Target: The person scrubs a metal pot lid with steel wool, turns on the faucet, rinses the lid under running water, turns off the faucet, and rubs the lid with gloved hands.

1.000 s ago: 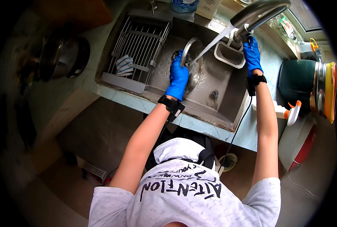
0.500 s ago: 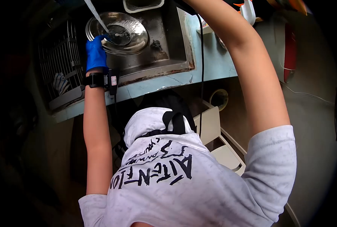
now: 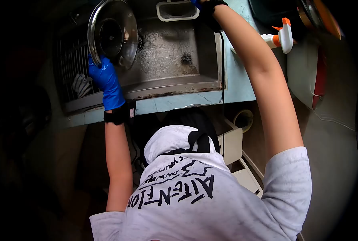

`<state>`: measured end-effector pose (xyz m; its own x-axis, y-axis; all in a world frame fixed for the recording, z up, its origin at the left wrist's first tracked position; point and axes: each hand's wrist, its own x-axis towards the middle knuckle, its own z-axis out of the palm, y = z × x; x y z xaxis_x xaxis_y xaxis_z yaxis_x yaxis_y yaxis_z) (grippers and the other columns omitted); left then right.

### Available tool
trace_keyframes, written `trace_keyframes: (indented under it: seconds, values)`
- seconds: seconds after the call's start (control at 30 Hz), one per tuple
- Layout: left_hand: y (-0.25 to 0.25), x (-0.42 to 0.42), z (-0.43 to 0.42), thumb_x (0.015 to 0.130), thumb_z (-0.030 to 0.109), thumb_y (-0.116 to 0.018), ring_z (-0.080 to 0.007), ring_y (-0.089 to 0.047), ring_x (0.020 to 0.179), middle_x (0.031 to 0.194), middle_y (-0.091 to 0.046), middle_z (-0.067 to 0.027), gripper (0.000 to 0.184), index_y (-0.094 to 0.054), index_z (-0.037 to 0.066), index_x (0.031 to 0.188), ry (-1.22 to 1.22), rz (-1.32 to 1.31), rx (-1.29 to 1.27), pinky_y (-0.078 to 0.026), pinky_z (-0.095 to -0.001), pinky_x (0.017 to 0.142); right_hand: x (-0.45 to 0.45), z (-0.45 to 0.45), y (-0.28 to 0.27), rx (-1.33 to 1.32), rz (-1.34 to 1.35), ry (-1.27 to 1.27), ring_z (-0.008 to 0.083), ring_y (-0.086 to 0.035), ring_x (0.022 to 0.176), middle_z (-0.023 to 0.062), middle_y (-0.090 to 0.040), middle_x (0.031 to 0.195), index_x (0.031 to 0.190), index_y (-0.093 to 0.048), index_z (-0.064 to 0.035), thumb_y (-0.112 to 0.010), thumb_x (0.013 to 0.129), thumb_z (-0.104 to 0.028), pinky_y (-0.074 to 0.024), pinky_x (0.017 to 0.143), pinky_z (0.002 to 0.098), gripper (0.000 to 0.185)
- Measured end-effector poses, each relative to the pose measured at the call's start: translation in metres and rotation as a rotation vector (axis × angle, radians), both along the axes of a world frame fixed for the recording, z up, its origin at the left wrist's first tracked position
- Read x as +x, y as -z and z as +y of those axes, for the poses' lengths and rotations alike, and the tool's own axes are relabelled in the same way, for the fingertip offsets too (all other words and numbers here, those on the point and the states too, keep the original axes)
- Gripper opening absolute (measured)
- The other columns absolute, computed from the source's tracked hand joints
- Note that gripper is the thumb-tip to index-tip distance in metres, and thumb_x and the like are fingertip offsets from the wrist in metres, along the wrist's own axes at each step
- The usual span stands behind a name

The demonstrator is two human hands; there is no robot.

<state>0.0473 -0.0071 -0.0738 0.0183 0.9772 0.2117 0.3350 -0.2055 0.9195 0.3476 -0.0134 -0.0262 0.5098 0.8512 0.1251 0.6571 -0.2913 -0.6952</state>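
Note:
My left hand [image 3: 106, 80], in a blue glove, grips the lower rim of a round metal lid [image 3: 127, 40]. The lid is tilted up over the left part of the sink [image 3: 169, 48], beside the drying rack. Of my right hand [image 3: 196, 4] only a bit of blue glove shows at the top edge, near the grey basin with a pale rim [image 3: 178, 17]; its fingers are out of the frame. A dark scrubber-like clump [image 3: 186, 58] lies on the sink floor.
A wire rack [image 3: 71, 60] with a striped cloth [image 3: 81, 85] takes up the sink's left side. On the right counter are a spray bottle [image 3: 285, 36] and, behind it, a dark green container [image 3: 267, 10]. A black cable [image 3: 222, 100] hangs past the counter's front edge.
The lid has been lifted and tilted toward the rack by my left hand. The water stream seen earlier no longer shows. The view has shifted, and my right hand has mostly left the frame.

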Motion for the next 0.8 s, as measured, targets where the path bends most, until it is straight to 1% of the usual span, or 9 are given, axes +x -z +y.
trace_keyframes:
  seconds: [0.1,0.2,0.23,0.33,0.5,0.57,0.63,0.7,0.8]
  values:
    - [-0.022,-0.001,-0.006,0.071,-0.002,-0.046,-0.0058,-0.041,0.045,0.062,-0.052,-0.0017,0.03,-0.051,0.002,0.1,-0.017,0.056,0.243,-0.034,-0.0206,0.041,-0.01,-0.01,0.015,0.215,0.665,-0.002,0.0166,-0.051,0.081,0.0073,-0.05,0.096,0.108,-0.033,-0.0013,-0.053,0.07,-0.01,-0.0409,0.067,0.0255,0.044]
    - [-0.007,-0.001,0.004,0.073,0.0,-0.047,-0.0067,-0.039,0.046,0.061,-0.051,-0.0024,0.032,-0.05,0.004,0.104,0.118,0.035,0.327,-0.032,-0.0217,0.042,-0.052,-0.053,-0.012,0.188,0.488,-0.073,0.0127,-0.047,0.091,0.004,-0.046,0.104,0.126,-0.005,-0.0097,-0.052,0.073,-0.009,-0.0409,0.072,0.0208,0.071]
    - [0.011,-0.005,0.008,0.073,0.0,-0.046,-0.0072,-0.04,0.047,0.061,-0.052,-0.0026,0.031,-0.05,0.004,0.104,0.18,0.148,0.111,-0.033,-0.022,0.043,-0.032,-0.047,0.071,-0.009,-0.186,0.021,0.0317,-0.032,0.11,0.0204,-0.033,0.118,0.121,-0.022,-0.0011,-0.051,0.072,-0.029,-0.0282,0.09,0.0324,0.063]
    - [0.033,-0.007,0.008,0.07,-0.007,-0.041,-0.0103,-0.044,0.053,0.072,-0.054,-0.0069,0.039,-0.047,0.004,0.108,0.205,0.128,0.072,-0.035,-0.0232,0.048,-0.053,-0.085,0.071,-0.508,0.158,-0.229,0.0297,-0.034,0.109,0.0224,-0.032,0.119,0.122,-0.019,-0.0014,-0.055,0.071,-0.029,-0.0282,0.09,0.0323,0.069]
    - [-0.006,0.007,-0.003,0.067,-0.015,-0.034,-0.0214,-0.047,0.099,0.11,-0.046,-0.0127,0.048,-0.043,0.003,0.11,0.404,0.036,0.344,-0.038,-0.0253,0.081,-0.068,-0.12,0.07,-0.073,0.27,-0.047,0.0281,-0.047,0.096,0.0163,-0.044,0.108,0.113,-0.037,-0.0079,-0.053,0.071,-0.028,-0.0405,0.077,0.0361,0.05]
    - [0.017,0.011,0.012,0.071,-0.011,-0.036,-0.0227,-0.045,0.101,0.107,-0.048,-0.0133,0.039,-0.046,0.001,0.106,0.498,0.073,0.005,-0.035,-0.0271,0.087,-0.077,-0.133,0.079,-0.075,0.263,-0.03,0.027,-0.049,0.092,0.0141,-0.047,0.105,0.111,-0.04,-0.0096,-0.052,0.071,-0.026,-0.0421,0.074,0.0366,0.045]
    - [0.027,0.017,0.016,0.073,-0.003,-0.043,-0.016,-0.055,0.077,0.089,-0.058,-0.0093,0.029,-0.051,0.002,0.101,0.411,0.034,0.242,-0.042,-0.0233,0.068,-0.074,-0.132,0.085,-0.805,-0.085,-0.315,0.0283,-0.049,0.091,0.0124,-0.048,0.103,0.109,-0.042,-0.0111,-0.052,0.07,-0.018,-0.041,0.075,0.0368,0.041]
    - [0.026,0.017,0.024,0.073,-0.001,-0.045,-0.0144,-0.054,0.072,0.084,-0.058,-0.0079,0.026,-0.052,0.001,0.098,0.282,0.02,0.11,-0.042,-0.023,0.064,-0.082,-0.14,0.088,-0.148,-0.03,-0.095,0.0287,-0.049,0.089,0.0126,-0.048,0.103,0.104,-0.045,-0.0094,-0.052,0.069,-0.015,-0.0392,0.077,0.0359,0.036]
    - [0.022,-0.001,0.015,0.07,0.0,-0.05,-0.0132,-0.052,0.062,0.077,-0.056,-0.0061,0.019,-0.053,-0.001,0.088,0.09,-0.218,-0.199,-0.04,-0.0234,0.055,-0.086,-0.138,0.08,-0.24,0.245,-0.098,0.0266,-0.048,0.091,0.0119,-0.049,0.101,0.103,-0.046,-0.009,-0.053,0.069,-0.013,-0.0396,0.076,0.0339,0.035]
